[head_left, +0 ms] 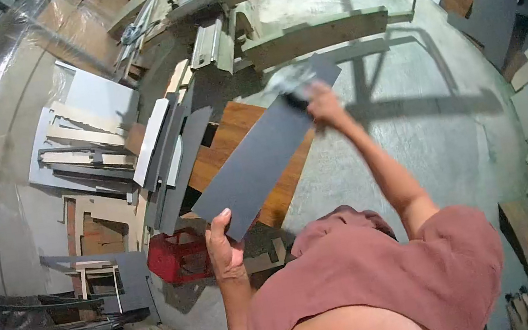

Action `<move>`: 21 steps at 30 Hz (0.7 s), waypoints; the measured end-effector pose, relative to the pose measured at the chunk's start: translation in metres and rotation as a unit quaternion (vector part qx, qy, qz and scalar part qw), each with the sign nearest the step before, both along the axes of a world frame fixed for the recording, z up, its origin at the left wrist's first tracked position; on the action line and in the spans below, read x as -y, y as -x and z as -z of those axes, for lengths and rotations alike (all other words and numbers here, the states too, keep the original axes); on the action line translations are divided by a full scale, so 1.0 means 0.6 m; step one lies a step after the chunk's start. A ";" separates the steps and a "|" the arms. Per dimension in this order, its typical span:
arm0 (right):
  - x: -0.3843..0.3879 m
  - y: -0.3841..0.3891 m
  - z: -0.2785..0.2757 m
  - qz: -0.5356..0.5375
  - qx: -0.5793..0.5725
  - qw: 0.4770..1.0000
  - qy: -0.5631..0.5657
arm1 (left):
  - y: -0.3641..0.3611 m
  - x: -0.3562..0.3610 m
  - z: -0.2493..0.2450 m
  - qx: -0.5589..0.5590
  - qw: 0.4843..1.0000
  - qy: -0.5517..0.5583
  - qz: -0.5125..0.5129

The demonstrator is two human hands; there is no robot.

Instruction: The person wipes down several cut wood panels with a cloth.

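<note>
Long, flat, matte grey panel (262, 155): your left hand (224, 247) pinches its near end, your right hand (323, 105) is closed around a blurred dark-handled tool (294, 95) at its far end.

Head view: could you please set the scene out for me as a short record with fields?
left hand: grips the near end of the panel
right hand: at the panel's far end, closed on a dark tool, which is too blurred to identify
panel: long, dark grey, held up at a slant
behind panel: brown board
left of panel: leaning grey sheets
below panel: red crate
top: green machine
ground: concrete floor
</note>
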State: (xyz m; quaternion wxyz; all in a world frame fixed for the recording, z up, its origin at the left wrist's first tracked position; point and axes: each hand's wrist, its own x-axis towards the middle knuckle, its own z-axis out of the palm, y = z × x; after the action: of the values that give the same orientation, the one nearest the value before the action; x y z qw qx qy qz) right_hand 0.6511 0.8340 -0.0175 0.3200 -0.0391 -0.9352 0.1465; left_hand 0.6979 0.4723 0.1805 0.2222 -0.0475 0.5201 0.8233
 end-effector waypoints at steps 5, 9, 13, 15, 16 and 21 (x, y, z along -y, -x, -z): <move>-0.263 -0.084 0.153 0.197 -0.179 0.617 0.741 | 0.010 -0.005 0.010 0.005 1.000 0.001 0.030; -0.169 -0.088 0.060 0.046 -0.255 0.413 0.873 | 0.005 -0.060 0.038 0.048 0.998 -0.041 0.012; -0.173 -0.031 0.078 0.022 -0.274 0.422 0.864 | 0.005 -0.098 0.044 0.026 0.998 -0.024 0.060; -0.174 -0.017 0.081 0.042 -0.292 0.434 0.851 | 0.009 -0.091 0.068 0.066 0.995 -0.046 0.064; -0.157 -0.013 0.066 0.035 -0.275 0.401 0.873 | 0.010 -0.090 0.071 0.059 0.994 -0.052 0.074; 0.077 -0.038 -0.076 -0.189 -0.105 0.272 0.938 | 0.007 -0.110 0.098 0.080 0.986 -0.145 0.018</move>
State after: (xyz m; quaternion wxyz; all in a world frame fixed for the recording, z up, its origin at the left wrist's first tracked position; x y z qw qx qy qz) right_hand 0.6736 0.7880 0.0282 0.1203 -0.1182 -0.0905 0.9815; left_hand 0.6936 0.5385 0.1217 0.2824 -0.0712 0.3769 0.8793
